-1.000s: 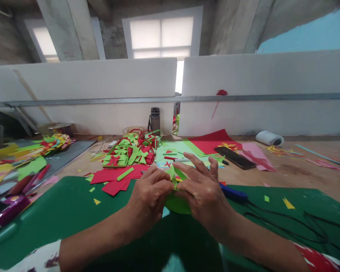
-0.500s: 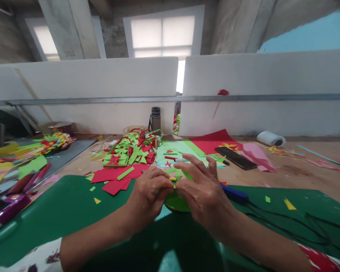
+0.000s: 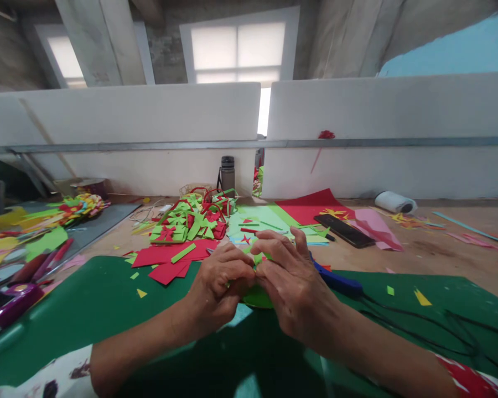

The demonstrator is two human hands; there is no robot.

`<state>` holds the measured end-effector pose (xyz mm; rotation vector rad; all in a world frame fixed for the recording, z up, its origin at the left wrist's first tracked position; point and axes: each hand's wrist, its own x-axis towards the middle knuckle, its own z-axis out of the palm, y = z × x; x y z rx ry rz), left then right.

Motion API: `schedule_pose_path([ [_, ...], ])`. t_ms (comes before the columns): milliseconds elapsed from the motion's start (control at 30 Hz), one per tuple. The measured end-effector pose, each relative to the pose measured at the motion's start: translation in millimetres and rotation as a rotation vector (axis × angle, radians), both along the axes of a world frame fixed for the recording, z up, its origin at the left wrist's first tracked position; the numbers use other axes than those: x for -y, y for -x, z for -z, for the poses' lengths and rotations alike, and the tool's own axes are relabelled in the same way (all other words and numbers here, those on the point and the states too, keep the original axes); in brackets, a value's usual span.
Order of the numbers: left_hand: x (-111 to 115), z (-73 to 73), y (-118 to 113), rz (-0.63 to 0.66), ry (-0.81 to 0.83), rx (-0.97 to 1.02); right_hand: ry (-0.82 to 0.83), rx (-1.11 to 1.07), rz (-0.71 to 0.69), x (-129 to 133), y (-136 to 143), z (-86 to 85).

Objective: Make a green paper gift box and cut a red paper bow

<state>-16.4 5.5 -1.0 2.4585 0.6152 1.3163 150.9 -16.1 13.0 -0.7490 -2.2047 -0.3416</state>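
Note:
My left hand and my right hand meet in the middle, thumbs and forefingers pinched together fingertip to fingertip. Between and below them shows a bright green craft piece, its edge curved; the fingers cover most of it. The other fingers of my right hand arch above the pinch. What exactly the tips press is hidden. Just right of my right hand lies a blue-handled tool with a dark cable. Red sheets with a green strip on top lie beyond my left hand.
A heap of green and red cut pieces sits behind the red sheets. A dark bottle stands at the white partition. To the right are a phone and a white roll. A purple glue gun-like tool lies at left.
The fingertips of both hands have drawn closer together. My right hand has tilted slightly, and less of the green piece shows now.

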Motion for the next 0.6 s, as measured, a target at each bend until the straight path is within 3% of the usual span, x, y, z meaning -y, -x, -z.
schedule_pose_path([
  [600,-3.2,4.9,-0.3,0.05,0.226,0.08,0.066,0.007,0.01,-5.5,-3.8,0.7],
])
